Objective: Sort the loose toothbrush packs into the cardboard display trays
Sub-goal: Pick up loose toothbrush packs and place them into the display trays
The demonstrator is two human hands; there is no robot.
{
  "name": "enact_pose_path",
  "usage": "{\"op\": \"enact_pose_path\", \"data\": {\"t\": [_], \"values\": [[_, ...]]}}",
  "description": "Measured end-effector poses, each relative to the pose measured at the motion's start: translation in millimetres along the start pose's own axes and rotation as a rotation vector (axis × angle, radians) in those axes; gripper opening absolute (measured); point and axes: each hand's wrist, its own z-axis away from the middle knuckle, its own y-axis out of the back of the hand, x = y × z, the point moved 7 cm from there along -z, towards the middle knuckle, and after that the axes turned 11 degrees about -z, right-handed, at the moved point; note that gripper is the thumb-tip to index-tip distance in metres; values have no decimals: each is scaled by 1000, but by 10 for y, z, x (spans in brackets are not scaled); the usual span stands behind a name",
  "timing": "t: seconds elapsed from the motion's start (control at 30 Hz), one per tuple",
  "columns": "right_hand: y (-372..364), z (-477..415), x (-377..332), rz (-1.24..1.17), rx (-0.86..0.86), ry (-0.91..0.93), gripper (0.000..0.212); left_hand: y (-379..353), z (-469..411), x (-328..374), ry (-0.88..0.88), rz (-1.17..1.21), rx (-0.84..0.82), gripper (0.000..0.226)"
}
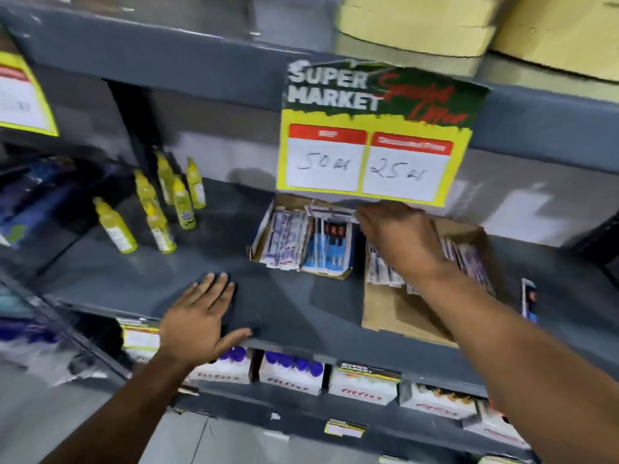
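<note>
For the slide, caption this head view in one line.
Right hand slips a toothbrush pack into a brown cardboard display tray; left hand lies flat on the grey shelf.

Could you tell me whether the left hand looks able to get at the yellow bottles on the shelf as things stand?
Probably yes. The left hand lies flat and empty on the shelf edge, and the yellow bottles stand uncovered farther back to its left, with only bare shelf between.
</note>
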Motion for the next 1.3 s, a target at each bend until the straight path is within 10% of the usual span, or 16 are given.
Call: {"op": "enact_pose_path", "data": {"t": [0.27, 0.5, 0.8, 0.97, 1.3], "values": [[-705, -275, -863, 123, -326, 346, 16, 28, 27, -21, 7, 136, 18, 98], [-1259, -99, -1228, 77, -785, 92, 19, -13, 35, -25, -27, 164, -56, 115], [-769, -34, -916, -99, -551, -71, 17, -67, 35, -38, -34, 121, -75, 121], [-97, 427, 392, -195, -298, -468, 15, -139, 10, 26, -24, 89, -16, 120], [412, 2853, 2493, -59, -421, -1443, 37, -431, -70, -97, 12, 31, -155, 122]]}}
